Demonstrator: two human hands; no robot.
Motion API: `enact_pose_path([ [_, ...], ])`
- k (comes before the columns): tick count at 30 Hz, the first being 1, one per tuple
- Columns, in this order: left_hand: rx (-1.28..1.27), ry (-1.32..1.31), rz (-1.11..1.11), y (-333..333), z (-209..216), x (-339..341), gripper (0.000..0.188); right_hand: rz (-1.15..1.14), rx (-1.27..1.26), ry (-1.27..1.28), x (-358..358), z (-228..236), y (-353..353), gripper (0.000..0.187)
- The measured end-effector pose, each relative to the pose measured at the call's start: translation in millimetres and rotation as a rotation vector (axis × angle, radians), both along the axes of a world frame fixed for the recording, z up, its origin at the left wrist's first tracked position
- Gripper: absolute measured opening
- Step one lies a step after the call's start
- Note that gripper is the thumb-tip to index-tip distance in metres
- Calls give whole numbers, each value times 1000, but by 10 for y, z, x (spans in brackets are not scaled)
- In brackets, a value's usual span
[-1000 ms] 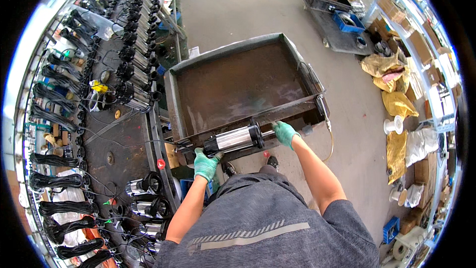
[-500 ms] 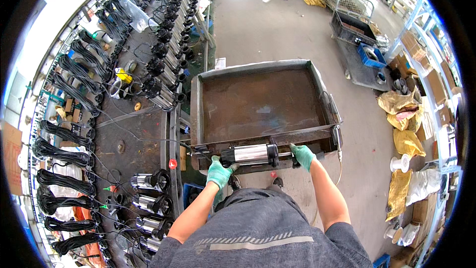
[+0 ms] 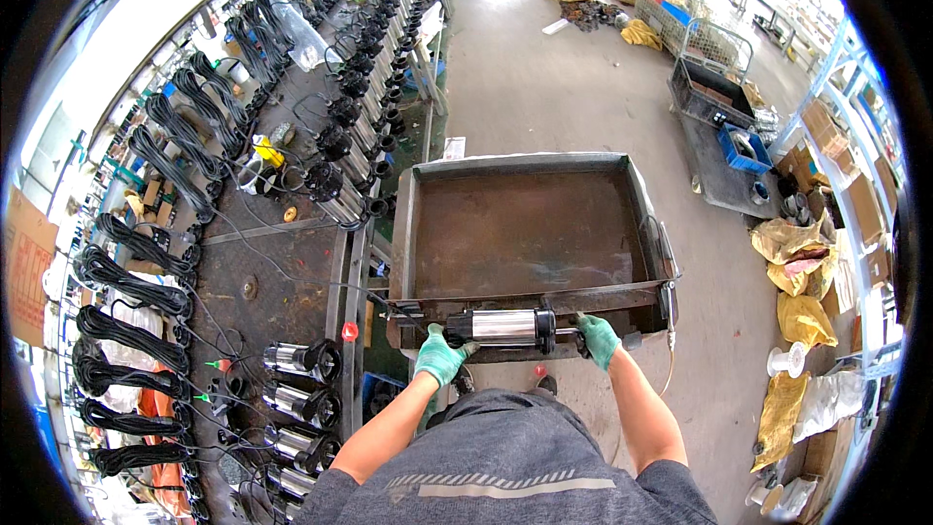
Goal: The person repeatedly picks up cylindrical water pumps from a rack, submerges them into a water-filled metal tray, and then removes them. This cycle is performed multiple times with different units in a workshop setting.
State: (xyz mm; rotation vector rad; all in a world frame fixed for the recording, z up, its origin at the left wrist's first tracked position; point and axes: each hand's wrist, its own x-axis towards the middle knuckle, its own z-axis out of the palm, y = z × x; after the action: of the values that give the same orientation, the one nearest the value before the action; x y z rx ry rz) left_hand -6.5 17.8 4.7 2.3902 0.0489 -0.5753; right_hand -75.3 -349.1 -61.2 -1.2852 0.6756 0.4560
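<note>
Beyond my fingers spreads the concrete floor [image 3: 554, 68], and just past them sits a large rusty steel tray [image 3: 530, 233] with raised walls, its near rim right under what I hold. To the left of my fingers runs the long bench [image 3: 282, 262], dark and crowded: rows of pumps with black tops [image 3: 340, 151] stretch away along its right edge, coiled black cables [image 3: 146, 262] lie along its far left side, and a few steel-bodied pumps [image 3: 292, 362] lie on their sides near my left elbow. Off to the right of my fingers, well apart, yellow sacks [image 3: 802, 297] slump on the floor.

Between my hands lies a cylindrical pump [image 3: 501, 327], steel body with black ends, held level along the tray's near rim. My left hand [image 3: 439, 355], in a green glove, has its fingers clamped around the pump's left end. My right hand [image 3: 598, 338], also gloved in green, has its fingers closed on the black fitting at the right end. A thin black cable [image 3: 292, 277] trails from the pump's left end across the bench.
</note>
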Motion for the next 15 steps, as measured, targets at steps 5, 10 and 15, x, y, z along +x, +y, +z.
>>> enact_pose_path([
  [5, 51, -98, -1, 41, -219, -14, 91, 449, -707, -768, -88, -8, -258, 32],
  [10, -24, -32, 9, -3, -87, -8, 87, 208, -187, -47, 8, 4, -209, 31],
  [15, 10, -6, 11, 15, -123, -5, 93, 149, -402, -306, -61, 75, -80, 30],
])
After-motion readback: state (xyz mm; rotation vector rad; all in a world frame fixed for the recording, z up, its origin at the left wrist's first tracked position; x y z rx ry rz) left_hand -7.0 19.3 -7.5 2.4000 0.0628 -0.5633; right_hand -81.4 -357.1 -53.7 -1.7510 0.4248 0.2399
